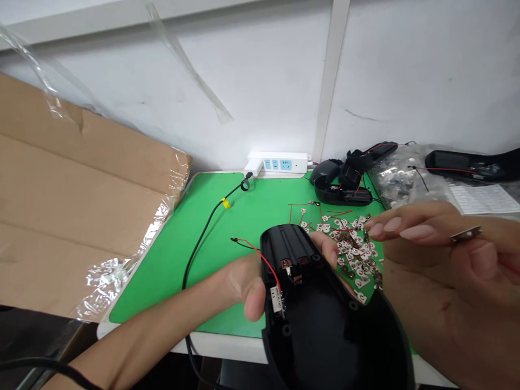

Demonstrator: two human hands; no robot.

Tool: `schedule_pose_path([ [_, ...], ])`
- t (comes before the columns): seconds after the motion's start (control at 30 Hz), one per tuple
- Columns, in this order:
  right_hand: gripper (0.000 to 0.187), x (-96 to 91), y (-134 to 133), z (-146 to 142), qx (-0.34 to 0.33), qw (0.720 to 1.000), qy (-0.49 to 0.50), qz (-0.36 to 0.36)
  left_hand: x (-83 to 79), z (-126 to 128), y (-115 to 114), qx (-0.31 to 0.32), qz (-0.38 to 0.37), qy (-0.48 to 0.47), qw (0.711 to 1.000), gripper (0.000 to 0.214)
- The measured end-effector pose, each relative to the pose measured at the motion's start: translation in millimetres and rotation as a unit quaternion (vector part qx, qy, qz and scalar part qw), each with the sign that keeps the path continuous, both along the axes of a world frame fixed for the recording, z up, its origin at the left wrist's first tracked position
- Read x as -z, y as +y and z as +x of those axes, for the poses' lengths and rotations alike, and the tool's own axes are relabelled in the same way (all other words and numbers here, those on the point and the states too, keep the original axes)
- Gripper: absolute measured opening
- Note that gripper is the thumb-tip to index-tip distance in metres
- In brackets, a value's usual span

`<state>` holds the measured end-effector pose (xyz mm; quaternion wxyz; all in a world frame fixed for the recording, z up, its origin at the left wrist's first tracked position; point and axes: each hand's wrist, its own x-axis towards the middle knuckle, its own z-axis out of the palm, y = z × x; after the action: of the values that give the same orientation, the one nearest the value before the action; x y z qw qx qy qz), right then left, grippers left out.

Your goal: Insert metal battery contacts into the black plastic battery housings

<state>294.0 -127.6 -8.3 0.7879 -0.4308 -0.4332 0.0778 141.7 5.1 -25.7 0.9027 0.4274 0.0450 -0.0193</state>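
Note:
My left hand (pixel 247 281) grips a black plastic housing (pixel 325 330) around its narrower end, thumb on the near side and fingers behind. Its open inside faces me, with battery slots at the narrow end. A white switch-like part (pixel 277 299) sits on its left wall, and a red wire (pixel 260 252) with a dark tip stands out past the edge. To the right, my right hand (pixel 447 260) pinches a small metal contact plate (pixel 466 234), apart from the housing. A bit of red wire shows beside that hand's fingers.
Many small metal contact plates (pixel 357 249) lie scattered on the green mat (pixel 227 216). More black housings (pixel 341 184) stand behind them, near plastic bags (pixel 400 179). A power strip (pixel 284 163) with a black cable (pixel 203 238) is at the wall. Cardboard (pixel 81 206) leans at left.

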Motion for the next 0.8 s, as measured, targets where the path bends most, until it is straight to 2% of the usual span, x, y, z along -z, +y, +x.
schedule_pose_path([
  [0.07,0.015,-2.2,-1,-2,0.006,1.000,-0.007,-0.012,0.7,-2,2,0.039,-0.012,-0.028,0.999,0.073],
  [0.17,0.015,-3.1,-1,-2,0.011,1.000,-0.018,0.003,3.2,-3,2,0.049,-0.002,-0.052,0.997,0.071],
  [0.23,0.015,-0.5,0,-1,0.019,0.999,-0.031,0.010,4.1,-3,1,0.056,-0.007,-0.055,0.997,0.070],
  [0.33,0.016,8.2,5,0,0.052,0.997,-0.057,-0.016,3.4,-3,5,0.105,-0.025,-0.042,0.993,0.069],
  [0.4,0.015,15.4,11,0,0.075,0.994,-0.075,-0.022,2.5,-3,15,0.084,0.020,-0.006,0.996,0.066],
  [0.47,0.015,21.6,17,1,0.095,0.991,-0.092,-0.023,1.7,-2,31,0.004,0.126,0.037,0.991,0.062],
  [0.5,0.016,23.8,19,2,0.101,0.989,-0.100,-0.040,1.3,-2,40,-0.029,0.193,0.059,0.979,0.060],
  [0.53,0.016,25.6,21,4,0.105,0.986,-0.111,-0.062,0.8,-1,49,-0.050,0.275,0.079,0.957,0.058],
  [0.57,0.017,27.1,23,5,0.106,0.983,-0.127,-0.084,0.2,-1,57,-0.061,0.372,0.098,0.921,0.054],
  [0.6,0.016,28.4,23,7,0.107,0.978,-0.149,-0.100,-0.7,0,64,-0.065,0.469,0.116,0.873,0.051],
  [0.67,0.015,31.6,24,10,0.111,0.964,-0.218,-0.108,-2.9,-1,74,-0.071,0.633,0.154,0.755,0.048],
  [0.73,0.015,36.5,25,14,0.122,0.938,-0.309,-0.099,-5.5,-3,78,-0.082,0.738,0.190,0.642,0.052],
  [0.8,0.022,42.7,26,16,0.135,0.903,-0.398,-0.095,-8.1,-5,78,-0.098,0.793,0.216,0.560,0.058],
])
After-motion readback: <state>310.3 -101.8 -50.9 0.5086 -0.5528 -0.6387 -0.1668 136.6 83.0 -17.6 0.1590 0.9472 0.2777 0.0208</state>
